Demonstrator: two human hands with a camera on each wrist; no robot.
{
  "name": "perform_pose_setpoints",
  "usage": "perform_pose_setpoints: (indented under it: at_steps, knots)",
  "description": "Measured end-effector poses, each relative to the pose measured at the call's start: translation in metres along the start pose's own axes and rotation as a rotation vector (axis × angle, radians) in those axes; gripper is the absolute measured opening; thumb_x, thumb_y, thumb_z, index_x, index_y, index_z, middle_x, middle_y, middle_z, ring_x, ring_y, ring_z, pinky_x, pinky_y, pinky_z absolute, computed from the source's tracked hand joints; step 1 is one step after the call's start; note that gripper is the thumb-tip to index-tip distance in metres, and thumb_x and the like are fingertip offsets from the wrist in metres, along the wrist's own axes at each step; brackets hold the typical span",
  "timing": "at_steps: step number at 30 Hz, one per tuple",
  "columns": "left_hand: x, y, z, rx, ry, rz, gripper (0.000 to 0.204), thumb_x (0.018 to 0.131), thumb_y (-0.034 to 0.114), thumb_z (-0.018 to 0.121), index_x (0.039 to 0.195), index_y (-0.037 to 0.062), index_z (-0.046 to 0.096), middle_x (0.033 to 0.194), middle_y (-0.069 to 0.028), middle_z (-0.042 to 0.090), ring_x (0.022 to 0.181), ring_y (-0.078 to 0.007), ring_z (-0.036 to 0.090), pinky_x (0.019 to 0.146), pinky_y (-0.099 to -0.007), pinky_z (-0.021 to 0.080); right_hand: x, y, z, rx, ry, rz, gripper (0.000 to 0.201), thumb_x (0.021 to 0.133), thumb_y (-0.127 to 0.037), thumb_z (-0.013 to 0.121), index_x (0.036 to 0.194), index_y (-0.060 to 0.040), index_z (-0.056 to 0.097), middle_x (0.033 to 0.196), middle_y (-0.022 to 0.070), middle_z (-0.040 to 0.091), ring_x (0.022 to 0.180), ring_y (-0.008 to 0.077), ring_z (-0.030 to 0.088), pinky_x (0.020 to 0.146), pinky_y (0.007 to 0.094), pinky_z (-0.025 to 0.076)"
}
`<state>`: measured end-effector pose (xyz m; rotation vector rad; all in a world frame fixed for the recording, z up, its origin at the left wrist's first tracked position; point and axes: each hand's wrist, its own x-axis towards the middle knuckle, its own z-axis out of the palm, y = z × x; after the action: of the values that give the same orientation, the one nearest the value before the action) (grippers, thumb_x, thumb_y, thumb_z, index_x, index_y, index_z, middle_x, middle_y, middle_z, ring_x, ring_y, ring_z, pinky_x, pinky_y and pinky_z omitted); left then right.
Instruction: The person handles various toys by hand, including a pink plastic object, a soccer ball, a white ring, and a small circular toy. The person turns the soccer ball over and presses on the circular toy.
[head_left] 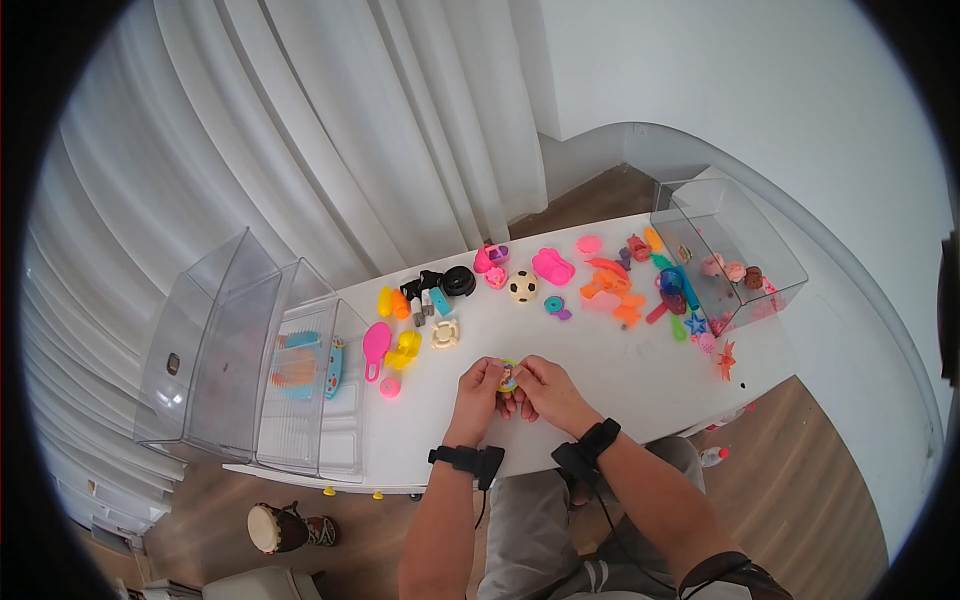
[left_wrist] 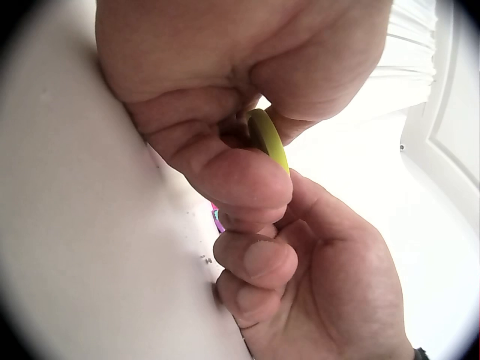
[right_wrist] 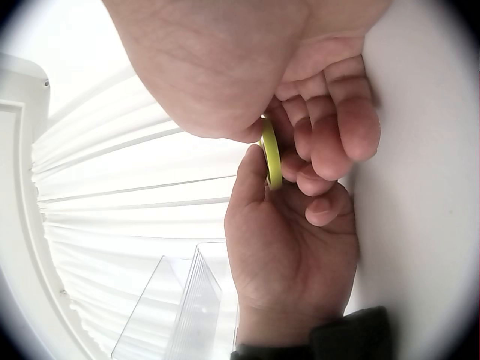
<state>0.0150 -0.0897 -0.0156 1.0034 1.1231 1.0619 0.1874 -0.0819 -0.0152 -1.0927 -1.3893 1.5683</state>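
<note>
Close over the front of the white table, both hands pinch one small round disc [head_left: 508, 377] between thumbs and fingers. It has a yellow-green rim and a colourful picture on its face. My left hand [head_left: 477, 392] grips its left side; my right hand [head_left: 553, 390] has the right side. Seen from the left wrist, the disc's rim [left_wrist: 273, 141] is edge-on, partly hidden by the fingers. The right wrist view also shows the green rim [right_wrist: 271, 156], with thumbs on one side and curled fingers on the other.
Beyond the hands lie a toy soccer ball [head_left: 522, 287], a pink hand mirror [head_left: 376, 347], yellow toy pieces [head_left: 403, 351] and orange pieces [head_left: 606, 283]. A clear bin [head_left: 760, 225] with toys stands at right; clear drawers [head_left: 215, 370] stand at left.
</note>
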Motion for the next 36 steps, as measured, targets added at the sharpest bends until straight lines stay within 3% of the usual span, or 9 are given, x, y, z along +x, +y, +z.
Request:
perform_pose_setpoints:
  at_steps: [36]
  knots:
    - [-0.0013,0.0023,0.0014,0.015,0.007,-0.004,0.034,0.115,0.035,0.048,0.107,0.0062,0.064,0.078,-0.0043,0.068,0.06,-0.0117,0.063,0.052,-0.0245,0.05,-0.0001,-0.0008,-0.0002,-0.008,-0.003,0.011,0.028,0.111,-0.027,0.053,0.106,-0.0009,0.061,0.078,0.0048,0.065,0.056,0.0123,0.064,0.05,0.0284,0.053]
